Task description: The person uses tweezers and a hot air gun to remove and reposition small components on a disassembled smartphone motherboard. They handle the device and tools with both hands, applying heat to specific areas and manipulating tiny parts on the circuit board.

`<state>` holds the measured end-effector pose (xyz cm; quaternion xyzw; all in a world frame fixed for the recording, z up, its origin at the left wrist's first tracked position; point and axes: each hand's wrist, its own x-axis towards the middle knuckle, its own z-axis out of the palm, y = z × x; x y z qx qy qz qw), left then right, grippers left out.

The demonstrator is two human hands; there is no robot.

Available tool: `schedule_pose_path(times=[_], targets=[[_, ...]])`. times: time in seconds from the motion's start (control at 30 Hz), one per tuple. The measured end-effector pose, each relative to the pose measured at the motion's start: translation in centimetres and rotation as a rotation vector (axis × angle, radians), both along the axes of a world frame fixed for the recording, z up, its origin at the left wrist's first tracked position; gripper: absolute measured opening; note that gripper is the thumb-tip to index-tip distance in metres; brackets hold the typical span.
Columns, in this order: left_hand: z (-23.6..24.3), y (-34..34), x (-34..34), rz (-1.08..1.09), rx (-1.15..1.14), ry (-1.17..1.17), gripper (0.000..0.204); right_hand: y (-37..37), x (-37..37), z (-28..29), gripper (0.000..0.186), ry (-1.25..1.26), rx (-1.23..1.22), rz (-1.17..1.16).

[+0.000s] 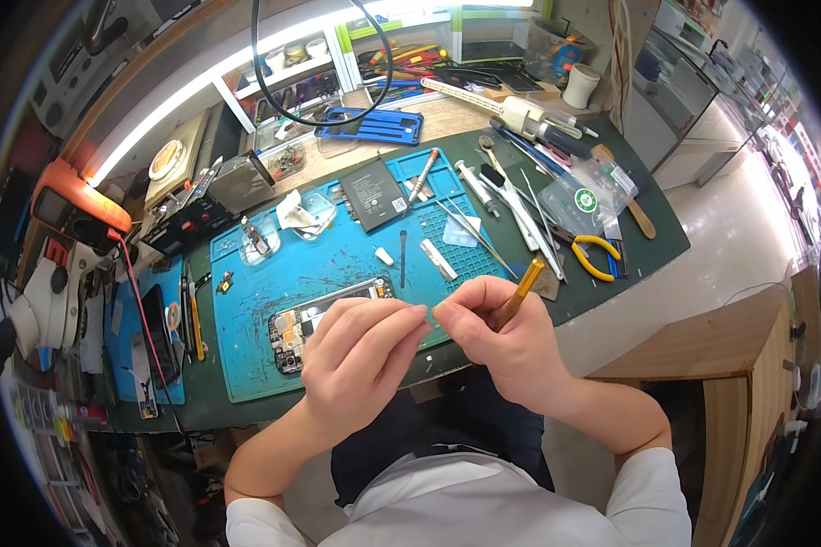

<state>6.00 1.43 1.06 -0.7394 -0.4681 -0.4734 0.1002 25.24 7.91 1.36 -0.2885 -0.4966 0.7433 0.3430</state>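
My left hand (356, 356) is raised over the near part of the blue mat, its fingertips pinched together; whatever they may grip is too small to see. Close beside it, my right hand (502, 337) has a slim gold-coloured tool (523, 290) tucked in its curled fingers, with one end pointing up. My right thumb and forefinger also meet at the tips, nearly touching the left fingertips. Partly behind my left hand lies an opened phone (288, 339) with bare circuit board and metal frame, on the blue repair mat (246, 374).
A black phone battery (372, 196), a small dark brush (403, 260) and clear plastic dishes (306, 215) lie on the mat. Tweezers, a syringe (477, 187) and yellow-handled pliers (597, 257) are at the right. An orange multimeter (80, 202) stands left; a black cable loop (257, 55) hangs ahead.
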Motion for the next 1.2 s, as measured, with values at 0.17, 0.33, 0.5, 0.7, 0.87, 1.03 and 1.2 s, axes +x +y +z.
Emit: schedule_pose_path(times=[0.17,0.33,0.5,0.7,0.87,1.03,1.2], targets=[[-0.3,0.5,0.7,0.02,-0.002,-0.012,0.028,-0.2,-0.9,-0.8,0.012,-0.065,0.143,-0.127],[-0.6,0.5,0.7,0.066,-0.01,0.034,0.027,-0.2,-1.4,-1.0,0.016,-0.135,0.208,-0.155],[-0.6,0.6,0.9,0.116,0.003,0.088,0.027,-0.3,-1.5,-1.0,0.017,-0.151,0.238,-0.182],[-0.5,0.8,1.1,0.147,-0.018,0.074,0.025,0.2,-1.4,-0.9,0.015,-0.228,0.412,-0.147],[0.0,0.2,0.8,0.017,-0.429,-0.474,0.013,0.8,-1.1,-0.3,0.023,-0.285,0.936,-0.204],[0.1,0.0,0.8,-0.066,-0.592,-0.714,0.007,1.4,-0.8,-1.6,0.032,-0.238,1.176,-0.211],[-0.3,0.0,0.7,-0.086,-0.57,-0.724,0.008,1.6,-0.5,-1.6,0.035,-0.239,1.091,-0.148]])
